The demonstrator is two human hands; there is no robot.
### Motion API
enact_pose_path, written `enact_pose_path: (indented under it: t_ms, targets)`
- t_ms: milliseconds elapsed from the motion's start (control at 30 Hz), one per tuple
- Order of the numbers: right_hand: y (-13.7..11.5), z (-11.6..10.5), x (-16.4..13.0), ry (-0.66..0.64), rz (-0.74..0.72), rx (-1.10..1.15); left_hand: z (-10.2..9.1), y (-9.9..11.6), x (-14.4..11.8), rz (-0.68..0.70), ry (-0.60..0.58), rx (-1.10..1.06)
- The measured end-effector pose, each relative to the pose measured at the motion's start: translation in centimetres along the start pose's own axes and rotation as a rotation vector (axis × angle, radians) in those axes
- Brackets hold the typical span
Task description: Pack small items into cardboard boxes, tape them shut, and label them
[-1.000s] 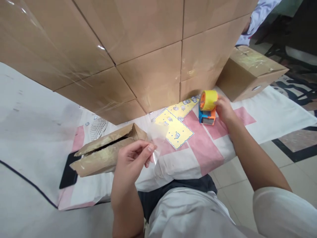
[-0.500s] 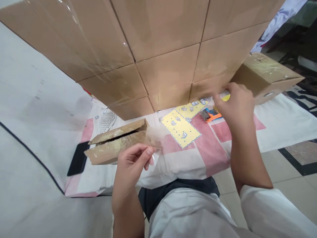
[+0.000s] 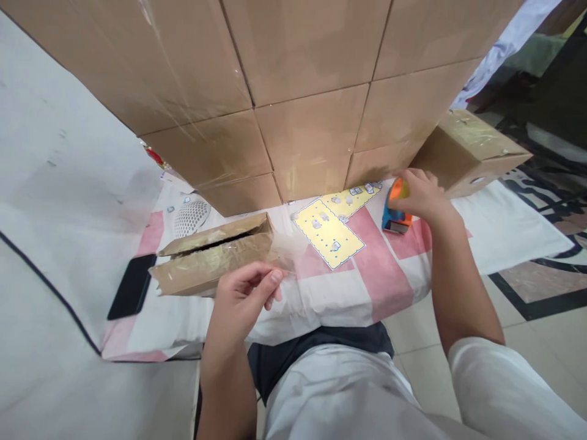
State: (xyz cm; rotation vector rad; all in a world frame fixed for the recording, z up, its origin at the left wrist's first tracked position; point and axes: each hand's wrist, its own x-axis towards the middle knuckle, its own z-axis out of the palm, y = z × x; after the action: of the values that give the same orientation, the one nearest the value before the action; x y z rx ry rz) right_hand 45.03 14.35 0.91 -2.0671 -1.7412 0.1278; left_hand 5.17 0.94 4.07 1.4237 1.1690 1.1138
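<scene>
- Left hand (image 3: pixel 243 299) at lower centre of frame, thumb and forefinger pinched on a strip of clear tape (image 3: pixel 280 260); other fingers curled loosely.
- Clear tape runs up and right from the pinch toward the right end of the flat cardboard box (image 3: pixel 213 256); hard to tell whether touching the box, film nearly see-through.
- Flat cardboard box lying on the cloth-covered surface (image 3: pixel 499 226), centre left of frame, long slit open along its top, glossy tape on its face.
- Right hand (image 3: pixel 419 192) at centre right of frame, closed over the top of the tape dispenser (image 3: pixel 395 211); fingers wrapped on the orange roll part.
- Tape dispenser blue and orange, base resting on a pink patch of the cloth, just below the stacked boxes.
- Yellow sticker sheet (image 3: pixel 329 232) flat on the cloth between the two hands, a second yellow sheet just above it toward the dispenser.
- Stack of big cardboard boxes (image 3: pixel 298 91) filling the upper frame, taped seams visible.
- Separate taped cardboard box (image 3: pixel 472 153) at upper right, just beside the right hand, apart from the stack's face.
- Black phone (image 3: pixel 131 293) at left edge of the cloth, just left of the flat box.
- White perforated object (image 3: pixel 191 218) above the flat box, near the stack's base; kind unclear.
- Tiled floor (image 3: pixel 527 318) at lower right; own white shirt and dark trousers along the bottom.
</scene>
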Motion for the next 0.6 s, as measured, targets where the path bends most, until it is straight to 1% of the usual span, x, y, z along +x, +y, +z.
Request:
enact_pose_path:
  t_ms: [67,100,133,167,200,233,267,300,333,367,467,500,567,600]
  targets:
    - [-3.2,-0.7,-1.8,0.101,-0.052,0.102,0.1,0.0,-0.3,-0.013,0.003,0.005]
    - [-5.2,-1.1,-3.0,0.101,-0.117,0.228,0.1,0.1,-0.5,-0.021,0.006,0.012]
    - [-7.4,-1.3,-4.3,-0.012,-0.200,0.392,0.2,0.2,-0.6,-0.031,0.011,0.023]
    - [-9.6,-1.6,-5.7,-0.173,-0.258,0.580,0.2,0.2,-0.7,-0.041,0.014,0.034]
    - [-11.8,-1.7,-7.0,-0.396,-0.312,0.767,0.3,0.3,-0.8,-0.049,0.016,0.044]
    - [-13.7,-1.8,-8.2,-0.576,-0.373,0.885,0.3,0.4,-0.9,-0.058,0.014,0.052]
    - [-15.5,-1.8,-9.3,-0.645,-0.412,0.946,0.3,0.4,-1.0,-0.068,0.009,0.058]
    - [-17.0,-1.8,-10.2,-0.679,-0.446,0.965,0.2,0.3,-1.1,-0.081,0.007,0.062]
    - [-18.4,-1.7,-10.8,-0.688,-0.485,0.947,0.1,0.3,-1.3,-0.094,0.017,0.060]
    - [-19.5,-1.7,-11.3,-0.668,-0.525,0.914,-0.1,0.2,-1.6,-0.107,0.047,0.056]
    - [-21.9,-1.8,-11.4,-0.575,-0.666,0.824,-0.8,0.0,-2.8,-0.166,0.170,0.034]
    - [-22.5,-2.0,-11.1,-0.538,-0.707,0.809,-1.0,0.0,-3.4,-0.201,0.173,0.034]
    - [-23.2,-2.5,-10.4,-0.470,-0.758,0.790,-1.5,0.0,-4.7,-0.294,0.096,0.049]
    - [-23.4,-2.9,-9.9,-0.425,-0.758,0.790,-1.9,-0.1,-5.2,-0.342,0.059,0.059]
